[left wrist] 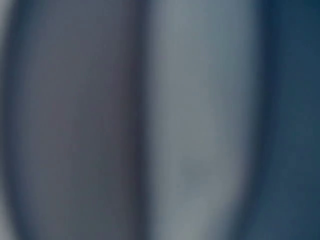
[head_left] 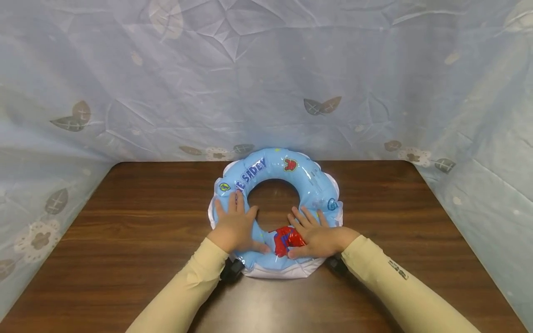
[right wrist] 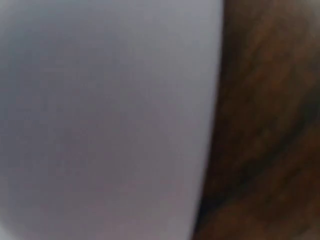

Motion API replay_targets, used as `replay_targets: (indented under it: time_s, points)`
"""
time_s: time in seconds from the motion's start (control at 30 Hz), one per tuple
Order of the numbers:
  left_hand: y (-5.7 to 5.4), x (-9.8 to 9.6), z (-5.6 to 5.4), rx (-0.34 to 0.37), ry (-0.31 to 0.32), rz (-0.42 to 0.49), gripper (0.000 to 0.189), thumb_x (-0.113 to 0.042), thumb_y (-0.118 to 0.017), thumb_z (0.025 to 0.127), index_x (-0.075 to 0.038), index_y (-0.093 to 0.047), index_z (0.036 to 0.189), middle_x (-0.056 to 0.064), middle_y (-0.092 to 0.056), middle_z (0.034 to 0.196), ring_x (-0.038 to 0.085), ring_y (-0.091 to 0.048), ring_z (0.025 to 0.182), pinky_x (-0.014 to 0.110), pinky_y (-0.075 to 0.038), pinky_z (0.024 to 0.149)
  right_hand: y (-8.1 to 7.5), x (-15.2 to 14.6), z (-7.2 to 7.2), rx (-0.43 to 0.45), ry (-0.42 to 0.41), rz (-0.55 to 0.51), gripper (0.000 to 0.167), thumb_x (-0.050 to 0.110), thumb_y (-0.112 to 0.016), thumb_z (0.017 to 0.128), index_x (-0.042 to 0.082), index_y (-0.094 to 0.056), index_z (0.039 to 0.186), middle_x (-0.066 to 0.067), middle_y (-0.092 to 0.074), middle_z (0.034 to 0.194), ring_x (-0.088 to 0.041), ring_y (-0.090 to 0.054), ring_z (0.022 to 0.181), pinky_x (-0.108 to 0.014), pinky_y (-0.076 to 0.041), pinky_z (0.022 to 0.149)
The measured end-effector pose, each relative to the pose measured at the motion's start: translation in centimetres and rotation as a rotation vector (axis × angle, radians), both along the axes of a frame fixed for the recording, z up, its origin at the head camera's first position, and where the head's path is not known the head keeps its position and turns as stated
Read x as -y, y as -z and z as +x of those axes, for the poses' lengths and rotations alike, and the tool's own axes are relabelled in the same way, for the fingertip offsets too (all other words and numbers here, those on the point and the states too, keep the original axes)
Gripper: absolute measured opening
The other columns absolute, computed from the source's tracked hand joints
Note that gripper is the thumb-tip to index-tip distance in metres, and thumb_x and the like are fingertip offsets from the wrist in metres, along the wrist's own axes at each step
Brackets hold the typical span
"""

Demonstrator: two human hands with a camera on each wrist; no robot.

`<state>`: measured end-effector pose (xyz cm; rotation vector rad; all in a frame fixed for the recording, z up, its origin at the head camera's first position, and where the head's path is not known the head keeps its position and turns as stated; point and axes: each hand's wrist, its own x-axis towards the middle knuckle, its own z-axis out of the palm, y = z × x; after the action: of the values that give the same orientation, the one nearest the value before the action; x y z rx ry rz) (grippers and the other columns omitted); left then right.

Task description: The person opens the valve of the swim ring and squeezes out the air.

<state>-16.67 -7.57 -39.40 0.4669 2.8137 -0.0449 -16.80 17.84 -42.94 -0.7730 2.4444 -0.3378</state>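
Observation:
A light-blue inflatable swim ring (head_left: 276, 162) with a white wavy edge, blue lettering and a red printed figure lies on the table in the head view. My left hand (head_left: 236, 227) rests on the ring's left side, fingers spread and pointing away from me. On the lower right side of the ring lies my right hand (head_left: 314, 236), palm down with its fingers spread. Both thumbs point inward across the near part of the ring. The left wrist view is a close blur of pale and blue surfaces. A pale blurred edge (right wrist: 110, 120) fills much of the right wrist view.
The brown wood-grain table (head_left: 137, 231) extends on both sides of the ring. A pale grey-blue curtain (head_left: 266, 92) with leaf and flower prints stands behind and at both sides, close to the ring's far edge. Dark wrist cameras (head_left: 231, 270) sit beneath the wrists.

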Motion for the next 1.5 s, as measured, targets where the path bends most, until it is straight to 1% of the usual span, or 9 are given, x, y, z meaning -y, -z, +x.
replay_targets:
  time_s: [0.13, 0.3, 0.5, 0.63, 0.87, 1.1, 1.23, 1.33, 1.5]
  points:
    - [0.6, 0.2, 0.0, 0.005, -0.008, 0.020, 0.121, -0.085, -0.073, 0.067, -0.015, -0.041, 0.159, 0.033, -0.010, 0.167, 0.053, -0.004, 0.155, 0.081, -0.002, 0.113, 0.1, 0.0, 0.2, -0.004, 0.006, -0.008, 0.117, 0.084, -0.050, 0.086, 0.011, -0.006, 0.167, -0.011, 0.008, 0.174, -0.038, 0.015, 0.158, -0.066, 0.015, 0.120]
    - [1.3, 0.5, -0.1, 0.018, -0.003, 0.049, 0.123, -0.088, -0.071, 0.067, -0.015, -0.038, 0.161, 0.032, -0.007, 0.168, 0.051, -0.001, 0.156, 0.081, 0.001, 0.113, -1.0, -0.1, 0.7, 0.025, 0.027, -0.068, 0.114, 0.076, -0.057, 0.088, 0.008, -0.010, 0.166, -0.014, 0.004, 0.174, -0.040, 0.012, 0.158, -0.067, 0.015, 0.119]
    - [0.9, 0.8, -0.1, 0.035, 0.002, 0.076, 0.121, -0.086, -0.071, 0.069, -0.017, -0.036, 0.162, 0.032, -0.004, 0.169, 0.050, 0.002, 0.156, 0.080, 0.003, 0.113, -1.7, -0.5, 0.8, 0.050, 0.044, -0.135, 0.110, 0.071, -0.059, 0.090, 0.006, -0.012, 0.166, -0.015, 0.002, 0.174, -0.042, 0.010, 0.158, -0.067, 0.015, 0.119]
    - [0.8, 0.9, -0.1, 0.039, 0.004, 0.074, 0.120, -0.085, -0.071, 0.069, -0.017, -0.036, 0.162, 0.031, -0.004, 0.169, 0.050, 0.002, 0.156, 0.080, 0.002, 0.114, -1.3, -0.5, 0.7, 0.051, 0.055, -0.154, 0.111, 0.073, -0.059, 0.089, 0.008, -0.012, 0.166, -0.014, 0.002, 0.174, -0.041, 0.010, 0.158, -0.066, 0.015, 0.119]
    - [1.0, 0.8, -0.2, 0.040, 0.006, 0.077, 0.120, -0.085, -0.072, 0.069, -0.016, -0.037, 0.161, 0.031, -0.004, 0.169, 0.049, 0.002, 0.156, 0.080, 0.003, 0.113, -1.1, -0.4, 0.8, 0.034, 0.071, -0.137, 0.108, 0.069, -0.062, 0.090, 0.010, -0.014, 0.167, -0.012, 0.000, 0.174, -0.038, 0.009, 0.159, -0.065, 0.014, 0.120]
    - [0.7, 0.9, 0.3, 0.042, 0.001, 0.090, 0.120, -0.083, -0.074, 0.069, -0.014, -0.038, 0.160, 0.033, -0.004, 0.168, 0.050, 0.000, 0.156, 0.080, 0.002, 0.113, -0.8, -0.6, 1.1, 0.054, 0.084, -0.222, 0.111, 0.073, -0.061, 0.087, 0.010, -0.017, 0.166, -0.013, -0.002, 0.174, -0.041, 0.008, 0.158, -0.067, 0.016, 0.118]
    - [0.8, 0.8, 0.3, 0.038, 0.001, 0.089, 0.120, -0.083, -0.074, 0.068, -0.015, -0.039, 0.160, 0.032, -0.004, 0.169, 0.050, 0.000, 0.156, 0.080, 0.002, 0.113, -1.0, -0.5, 1.2, 0.053, 0.076, -0.232, 0.110, 0.072, -0.062, 0.088, 0.007, -0.017, 0.166, -0.015, -0.001, 0.174, -0.043, 0.009, 0.157, -0.068, 0.017, 0.117]
    - [0.8, 0.8, 0.1, 0.034, 0.000, 0.079, 0.120, -0.084, -0.073, 0.068, -0.016, -0.038, 0.161, 0.030, -0.003, 0.169, 0.049, 0.001, 0.157, 0.080, 0.002, 0.114, -0.7, -0.5, 1.0, 0.041, 0.077, -0.217, 0.111, 0.073, -0.061, 0.088, 0.007, -0.016, 0.166, -0.014, -0.001, 0.174, -0.041, 0.009, 0.158, -0.068, 0.017, 0.118]
    - [0.8, 0.8, 0.1, 0.031, -0.001, 0.076, 0.120, -0.084, -0.073, 0.068, -0.016, -0.038, 0.161, 0.030, -0.005, 0.169, 0.049, -0.001, 0.156, 0.080, 0.002, 0.114, 0.2, -0.5, 0.6, 0.024, 0.088, -0.165, 0.112, 0.076, -0.059, 0.086, 0.014, -0.012, 0.167, -0.006, 0.003, 0.175, -0.033, 0.011, 0.159, -0.062, 0.017, 0.120]
